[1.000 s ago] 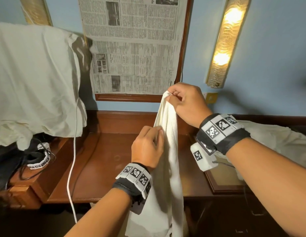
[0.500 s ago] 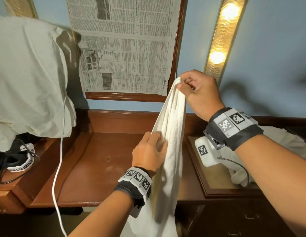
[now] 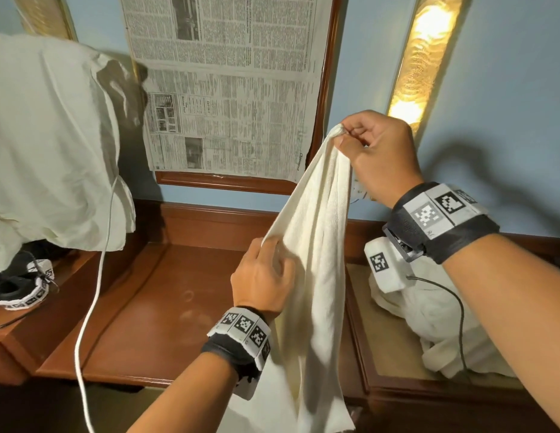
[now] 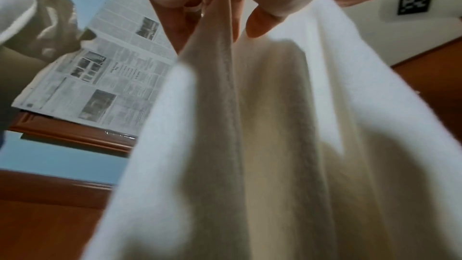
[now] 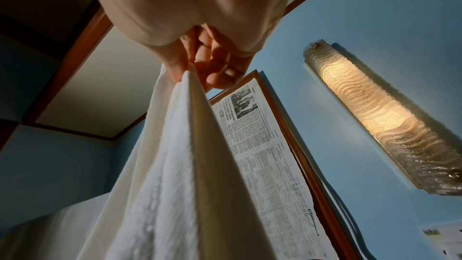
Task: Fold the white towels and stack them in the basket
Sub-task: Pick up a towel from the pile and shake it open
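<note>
Your right hand (image 3: 377,151) is pinching the top corner of the towel (image 3: 313,260) up high, while your left hand (image 3: 262,281) is gripping its edge lower down — the nearer hand to its bottom end. It is hanging lengthwise between them — white, ribbed, bunched, unfolded.

Your bare forearms wear black wristbands (image 3: 441,223) tiled with white square-code tags (a white tagged block (image 3: 383,265) hangs beneath each).
</note>
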Available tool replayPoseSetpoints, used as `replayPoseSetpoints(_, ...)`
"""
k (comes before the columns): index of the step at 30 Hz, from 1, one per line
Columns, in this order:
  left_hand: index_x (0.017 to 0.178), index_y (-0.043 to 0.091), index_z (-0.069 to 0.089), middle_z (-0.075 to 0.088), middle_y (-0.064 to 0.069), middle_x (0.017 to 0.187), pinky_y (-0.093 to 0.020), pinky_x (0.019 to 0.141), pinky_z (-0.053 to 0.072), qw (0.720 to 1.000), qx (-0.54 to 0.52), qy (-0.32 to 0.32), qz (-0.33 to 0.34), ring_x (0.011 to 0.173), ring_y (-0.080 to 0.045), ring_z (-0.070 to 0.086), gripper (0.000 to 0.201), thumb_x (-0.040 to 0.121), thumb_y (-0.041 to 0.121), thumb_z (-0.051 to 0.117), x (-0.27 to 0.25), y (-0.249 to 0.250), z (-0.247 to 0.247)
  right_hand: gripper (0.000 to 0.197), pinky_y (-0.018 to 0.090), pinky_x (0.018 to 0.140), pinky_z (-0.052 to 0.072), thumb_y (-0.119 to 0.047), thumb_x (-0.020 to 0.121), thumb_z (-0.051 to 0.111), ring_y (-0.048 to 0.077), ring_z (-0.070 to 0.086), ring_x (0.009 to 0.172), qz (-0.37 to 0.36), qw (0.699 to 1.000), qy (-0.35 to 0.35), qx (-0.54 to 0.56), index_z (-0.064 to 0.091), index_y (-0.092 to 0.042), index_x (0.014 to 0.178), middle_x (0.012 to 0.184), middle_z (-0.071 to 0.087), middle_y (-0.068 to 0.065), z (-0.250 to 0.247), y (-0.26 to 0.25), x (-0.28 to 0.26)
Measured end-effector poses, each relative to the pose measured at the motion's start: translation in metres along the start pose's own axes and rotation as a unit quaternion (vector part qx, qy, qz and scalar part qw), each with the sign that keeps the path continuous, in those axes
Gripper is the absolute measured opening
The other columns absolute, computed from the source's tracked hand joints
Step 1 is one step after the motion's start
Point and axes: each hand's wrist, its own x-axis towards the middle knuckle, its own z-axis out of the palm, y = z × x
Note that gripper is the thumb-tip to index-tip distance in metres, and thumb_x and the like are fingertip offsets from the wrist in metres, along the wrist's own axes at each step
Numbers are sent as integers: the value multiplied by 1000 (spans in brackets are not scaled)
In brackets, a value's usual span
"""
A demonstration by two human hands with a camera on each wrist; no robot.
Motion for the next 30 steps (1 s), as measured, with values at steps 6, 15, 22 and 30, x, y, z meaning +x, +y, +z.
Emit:
replayPoseSetpoints(6, 129, 21, 53, 58, 5, 111, -34, 70, 53, 999, 6, 42, 18, 94, -15, 58, 64, 85, 67, 47, 1, 30, 23, 5, 35, 72, 54, -10, 86, 66, 31, 63, 78, -21, 1000, -5, 2, 69, -12, 89, 82, 68, 17, -13, 10, 10)
replayPoseSetpoints(15, 97, 14, 63, 64, -1, 108, -30, 49, 47, 993, 71, 69, 69, 81, -23, 61, 38, 84, 47, 50, 2, 50, 62, 6, 34, 71, 53, -10, 86, 66, 20, 58, 72, -25, 998, -10, -62, 70, -7, 89, 78, 65, 7, -39, 39, 13)
replayPoseSetpoints(22, 108, 25, 66, 63, 13, 99, -34, 57, 57, 996, 4, 37, 87, 81, -10, 61, 25, 98, 43, 52, -4, 37, 70, 6, 38, 73, 55, -11, 85, 67, 28, 63, 78, -22, 998, -27, -58, 71, -8, 89, 81, 68, 10, -48, 55, 12)
replayPoseSetpoints(30, 116, 23, 65, 64, 11, 97, -32, 55, 56, 997, 16, 46, 68, 77, -10, 61, 30, 91, 36, 53, -15, 26, 79, 8, 30, 74, 55, -10, 85, 68, 19, 63, 76, -49, 997, -30, -51, 72, -8, 91, 82, 69, 6, -45, 53, 15)
